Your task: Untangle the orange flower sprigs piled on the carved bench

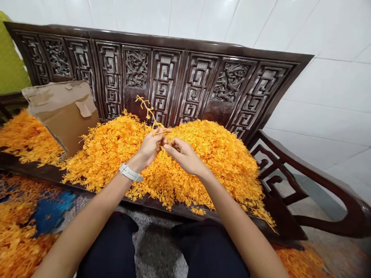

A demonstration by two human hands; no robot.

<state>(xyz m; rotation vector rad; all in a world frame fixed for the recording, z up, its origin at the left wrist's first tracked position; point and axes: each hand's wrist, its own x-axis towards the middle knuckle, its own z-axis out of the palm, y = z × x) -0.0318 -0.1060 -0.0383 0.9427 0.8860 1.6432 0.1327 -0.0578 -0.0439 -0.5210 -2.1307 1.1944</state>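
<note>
A thin orange plastic stem (147, 108) with small knobs rises from my left hand (151, 146), which is closed around it. My right hand (182, 154) is just beside it, thumb and fingertips pinched on an orange strand close to the left fingers. Whether this strand belongs to the same stem I cannot tell. Under both hands spreads a big heap of orange plastic sprigs (225, 158) on a dark wooden bench (156, 206). A pale watch strap (130, 172) circles my left wrist.
A torn cardboard piece (74, 128) stands upright in the heap on the left. The bench has a carved backrest (175, 44) and a curved armrest (327, 185) at right. More orange pieces (6, 233) lie at the lower left around blue material (50, 212).
</note>
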